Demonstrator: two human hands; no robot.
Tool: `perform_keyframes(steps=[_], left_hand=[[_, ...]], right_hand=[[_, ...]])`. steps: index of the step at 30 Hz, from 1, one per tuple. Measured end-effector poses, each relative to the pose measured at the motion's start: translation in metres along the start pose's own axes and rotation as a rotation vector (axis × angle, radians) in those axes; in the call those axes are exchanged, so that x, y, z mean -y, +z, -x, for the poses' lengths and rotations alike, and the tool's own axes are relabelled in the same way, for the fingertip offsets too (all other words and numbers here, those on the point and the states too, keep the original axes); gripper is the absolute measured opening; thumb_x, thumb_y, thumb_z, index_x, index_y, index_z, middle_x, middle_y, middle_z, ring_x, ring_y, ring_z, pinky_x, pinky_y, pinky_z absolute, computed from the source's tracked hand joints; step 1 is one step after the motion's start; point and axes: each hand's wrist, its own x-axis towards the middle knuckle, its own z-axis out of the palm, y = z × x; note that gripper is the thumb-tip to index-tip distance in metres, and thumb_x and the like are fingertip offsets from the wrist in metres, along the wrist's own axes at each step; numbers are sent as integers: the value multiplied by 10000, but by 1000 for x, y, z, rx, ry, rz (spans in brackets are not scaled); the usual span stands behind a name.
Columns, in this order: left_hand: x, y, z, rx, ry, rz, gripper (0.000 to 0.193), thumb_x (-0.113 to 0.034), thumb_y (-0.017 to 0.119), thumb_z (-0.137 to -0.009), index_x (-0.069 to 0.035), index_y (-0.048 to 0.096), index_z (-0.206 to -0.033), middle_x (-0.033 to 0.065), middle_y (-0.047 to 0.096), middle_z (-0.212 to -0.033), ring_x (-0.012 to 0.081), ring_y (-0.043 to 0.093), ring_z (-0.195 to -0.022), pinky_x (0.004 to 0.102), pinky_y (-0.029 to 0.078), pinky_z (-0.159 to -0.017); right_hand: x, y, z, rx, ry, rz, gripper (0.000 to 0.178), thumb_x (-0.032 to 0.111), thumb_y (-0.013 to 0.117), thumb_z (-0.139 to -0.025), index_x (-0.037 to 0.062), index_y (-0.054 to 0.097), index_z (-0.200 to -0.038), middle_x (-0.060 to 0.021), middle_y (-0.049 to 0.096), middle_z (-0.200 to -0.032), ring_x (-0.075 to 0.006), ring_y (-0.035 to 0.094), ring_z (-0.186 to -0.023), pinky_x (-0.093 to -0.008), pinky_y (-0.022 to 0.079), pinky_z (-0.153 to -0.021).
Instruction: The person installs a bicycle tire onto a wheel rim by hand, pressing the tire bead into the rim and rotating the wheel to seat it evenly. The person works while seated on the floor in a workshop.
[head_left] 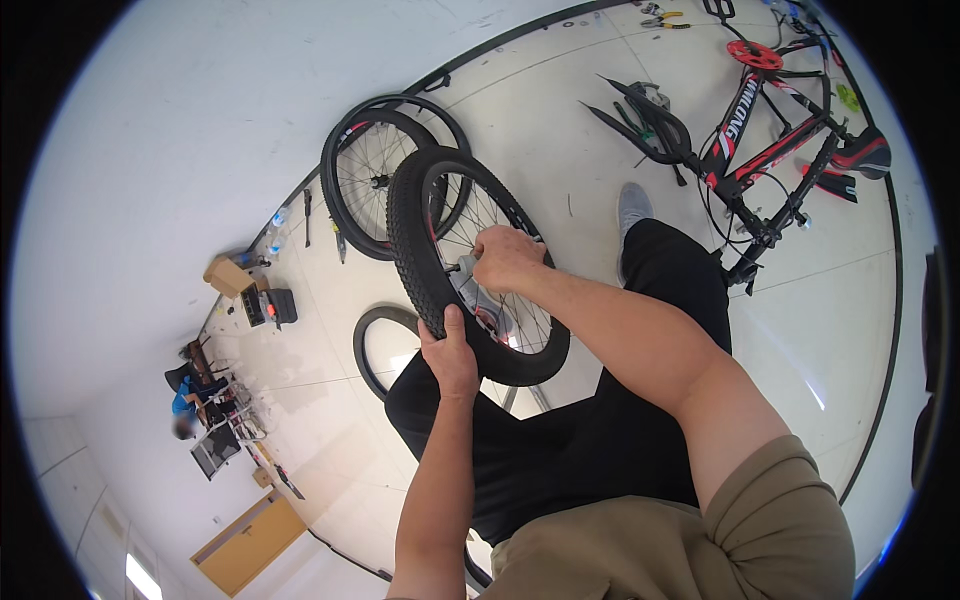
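Note:
A bicycle wheel (409, 225) with a knobby black tire stands tilted between my legs. My left hand (452, 358) is closed on the near left side of the tire, thumb on top of the tread. Over the spokes, my right hand (508, 260) is curled shut beside the hub. A small grey part (466, 264) shows at its fingers, but whether the hand holds it or only touches it is hidden. My left shoe shows partly through the spokes.
Behind lean more wheels (330, 185) against the wall. A tire (364, 350) lies at my left knee. To the right is a black and red bicycle frame (742, 115), with pliers (665, 24) beyond it. An open cardboard box (228, 277) and a seated person (184, 405) are far left.

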Motion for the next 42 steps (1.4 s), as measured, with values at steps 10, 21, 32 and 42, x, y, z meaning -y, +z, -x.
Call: perform_keyframes(steps=[10, 21, 32, 42], left_hand=[[14, -1, 22, -34, 6, 13, 446, -299, 712, -1020, 18, 556, -1291, 64, 659, -1103, 144, 613, -938, 297, 517, -836], [17, -27, 63, 104, -201, -20, 540, -154, 741, -978, -4, 490, -1432, 96, 640, -1266, 186, 622, -1101, 334, 500, -986], [-78, -11, -38, 168, -438, 91, 434, -411, 635, -1031, 1, 618, -1168, 114, 685, -964, 220, 679, -820, 367, 580, -702], [-88, 18, -43, 137, -281, 1, 365, -364, 688, -1003, -11, 599, -1031, 121, 675, -791, 213, 643, -579, 341, 539, -511]], right_hand=[[-3, 2, -2, 50, -53, 67, 322, 198, 720, -850, 152, 758, -1166, -115, 712, -1271, -333, 623, -1278, -586, 404, -1091], [-10, 13, 10, 306, -286, 380, 378, 78, 698, -794, 72, 770, -1165, -138, 739, -1245, -350, 687, -1178, -562, 448, -972], [-15, 17, 20, 420, -440, 548, 316, 77, 655, -819, 66, 779, -1110, -136, 746, -1220, -337, 693, -1161, -556, 447, -944], [-15, 16, 12, 191, -548, 557, 224, 162, 707, -772, 93, 810, -959, -133, 757, -1067, -334, 668, -1139, -567, 449, -917]])
